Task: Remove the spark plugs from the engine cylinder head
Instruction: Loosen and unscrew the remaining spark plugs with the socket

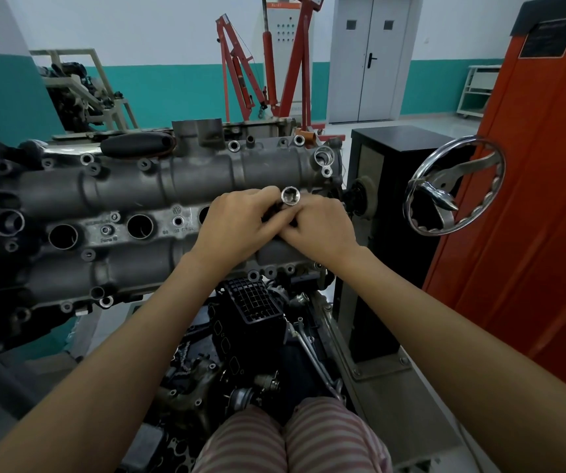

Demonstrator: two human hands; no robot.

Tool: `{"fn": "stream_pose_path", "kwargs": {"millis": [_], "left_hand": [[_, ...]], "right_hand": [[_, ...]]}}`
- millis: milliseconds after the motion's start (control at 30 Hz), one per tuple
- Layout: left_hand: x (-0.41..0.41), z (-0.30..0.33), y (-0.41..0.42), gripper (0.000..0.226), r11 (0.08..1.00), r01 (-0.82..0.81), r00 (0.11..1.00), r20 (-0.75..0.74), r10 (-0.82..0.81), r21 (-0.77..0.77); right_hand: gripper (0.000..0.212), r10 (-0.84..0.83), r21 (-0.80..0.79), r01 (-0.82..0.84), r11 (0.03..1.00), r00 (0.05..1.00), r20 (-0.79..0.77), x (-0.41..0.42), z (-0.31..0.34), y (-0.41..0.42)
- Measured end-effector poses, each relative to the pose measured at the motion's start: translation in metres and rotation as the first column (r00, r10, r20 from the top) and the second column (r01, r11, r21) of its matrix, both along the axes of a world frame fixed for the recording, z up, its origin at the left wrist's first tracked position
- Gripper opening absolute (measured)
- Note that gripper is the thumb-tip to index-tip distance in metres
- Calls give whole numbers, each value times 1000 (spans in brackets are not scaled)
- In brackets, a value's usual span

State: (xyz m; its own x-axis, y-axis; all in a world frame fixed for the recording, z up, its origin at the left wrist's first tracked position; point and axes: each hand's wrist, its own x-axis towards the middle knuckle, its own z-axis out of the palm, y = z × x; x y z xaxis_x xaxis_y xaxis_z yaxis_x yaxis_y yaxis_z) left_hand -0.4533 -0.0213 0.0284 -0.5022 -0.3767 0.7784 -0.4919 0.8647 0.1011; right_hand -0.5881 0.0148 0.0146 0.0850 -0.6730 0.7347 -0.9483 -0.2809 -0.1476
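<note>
Engine on a rotating stand, cylinder head (158,213) filling the left and centre, cam cover up. Stand column (387,213) at 3 o'clock of the head, chrome handwheel (455,187) beyond it; orange cabinet (527,199) at far right. Red engine cranes (264,73) at 12 o'clock, back of the room.

Row of plug wells runs across the head's middle band: two open wells (140,226) at 9 o'clock of the hands, a third (204,213) half covered by the left hand. No spark plug is visible anywhere; any plug left must sit deep in a well. Whether a fourth well lies under the hands cannot be told.

Hands together over the right end of the row. Left hand (237,227) curled round a dark tool body, mostly hidden. Right hand (319,230) touching it from 3 o'clock, fingers wrapped on the same piece. A chrome socket (289,196) sticks up between them at 12 o'clock, open mouth toward the camera.

Judgement: the step looks like handling the plug socket at the last well, either seating it or lifting it out; the frame does not settle which.

To do it well:
- Keep the socket in line with the well axis; a tilt would side-load the plug's ceramic.
- Feel for full seating on the hex before turning.
- One hand steadies the tool, the other turns.
- Lift straight up so the plug stays in the socket.

Loose wrenches (312,349) lie below at 6 o'clock, among dark engine parts.
</note>
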Motion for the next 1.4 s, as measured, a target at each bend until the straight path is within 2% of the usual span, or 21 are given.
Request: {"fn": "stream_pose_path", "kwargs": {"millis": [133,400,567,733,833,967,1400], "left_hand": [[0,2,3,53,1000,3,1000,4,-3,7],[-1,3,7,32,1000,0,1000,-6,0,-1],[-1,1,3,45,1000,-8,1000,-9,8,10],[0,1,2,53,1000,-17,1000,-7,17,0],[0,0,1,55,1000,-21,1000,-1,21,-5],[-1,-1,1,55,999,-29,1000,2,29,-18],[-2,-1,0,53,999,-36,999,11,36,-7]], "right_hand": [[22,-8,62,9,998,1000,-15,-1,0,-3],[22,-21,78,22,997,1000,-11,-2,0,-4],[29,-48,75,50,996,998,-27,-2,-1,-6],[24,-32,55,32,998,999,-6,-1,0,-3],[19,-14,34,14,999,1000,5,0,1,-1],[21,-26,63,26,998,1000,-4,0,0,-2],[21,-30,9,30,1000,1000,-6,1,0,-2]]}}
